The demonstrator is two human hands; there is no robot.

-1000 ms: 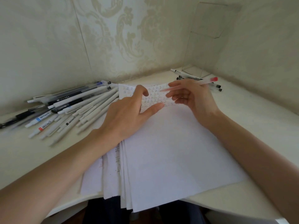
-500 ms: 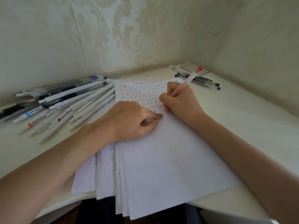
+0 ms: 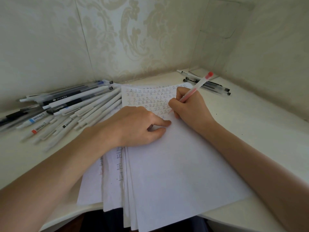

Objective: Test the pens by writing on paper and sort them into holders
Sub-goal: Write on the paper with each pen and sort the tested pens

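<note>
Gripping a red pen (image 3: 195, 88) in a writing pinch, the right hand (image 3: 189, 104) holds its tip to the top sheet of the paper (image 3: 175, 164) at centre frame — at the end of the rows of small written characters. The left hand (image 3: 133, 126), fingers loosely curled, presses forefinger and thumb tips on the same sheet, holding nothing. A heap of white and dark pens (image 3: 75, 104) lies fanned on the desk (image 3: 259, 123) at middle left, reaching the paper's edge. A few more pens (image 3: 207, 84) lie at upper right — beside a clear holder (image 3: 215, 39) standing in the wall corner.
</note>
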